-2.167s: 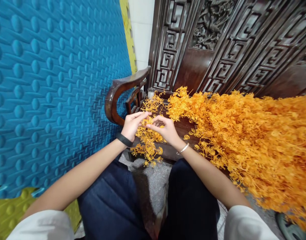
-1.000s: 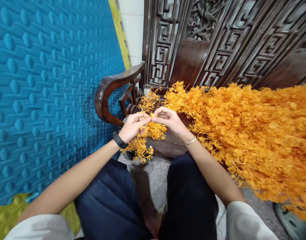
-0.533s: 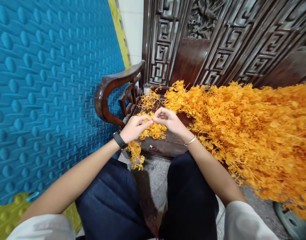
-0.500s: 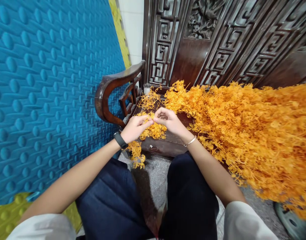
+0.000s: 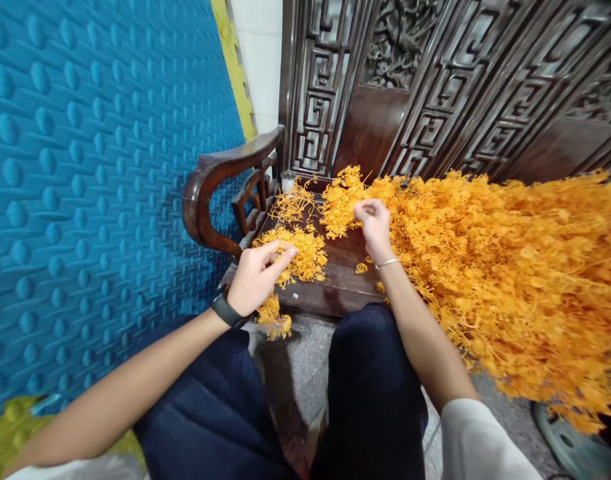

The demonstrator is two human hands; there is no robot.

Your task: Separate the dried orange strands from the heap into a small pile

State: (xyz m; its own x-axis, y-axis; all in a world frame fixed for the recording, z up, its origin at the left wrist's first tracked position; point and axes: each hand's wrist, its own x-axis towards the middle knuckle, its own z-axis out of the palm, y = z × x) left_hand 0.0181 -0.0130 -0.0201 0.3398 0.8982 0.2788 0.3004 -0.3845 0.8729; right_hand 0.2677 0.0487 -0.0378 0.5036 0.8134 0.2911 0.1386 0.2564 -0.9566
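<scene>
My left hand (image 5: pixel 256 277), with a black band at the wrist, is closed in a pinch over the seat. From beneath it hangs a sprig of orange artificial flowers (image 5: pixel 274 320), past the seat's front edge. My right hand (image 5: pixel 377 230) is apart from it, to the right, beside the near end of the large orange heap (image 5: pixel 510 267). Its thumb and fingers are pressed together; whatever lies between them is too small or hidden to make out. A small pile of orange flower heads (image 5: pixel 308 253) lies just right of my left fingertips.
A dark wooden bench seat (image 5: pixel 342 267) bears the flowers, with a curved armrest (image 5: pixel 205 180) on the left and a carved back (image 5: pixel 372 127) behind. Thin orange stems (image 5: pixel 291 205) lie at the seat's rear corner. A blue foam mat (image 5: pixel 100 167) covers the floor at left.
My hands were together over the small pile, fingertips meeting. Now my right hand has moved away, right and back toward the large heap, while my left hand has drawn slightly left and nearer me.
</scene>
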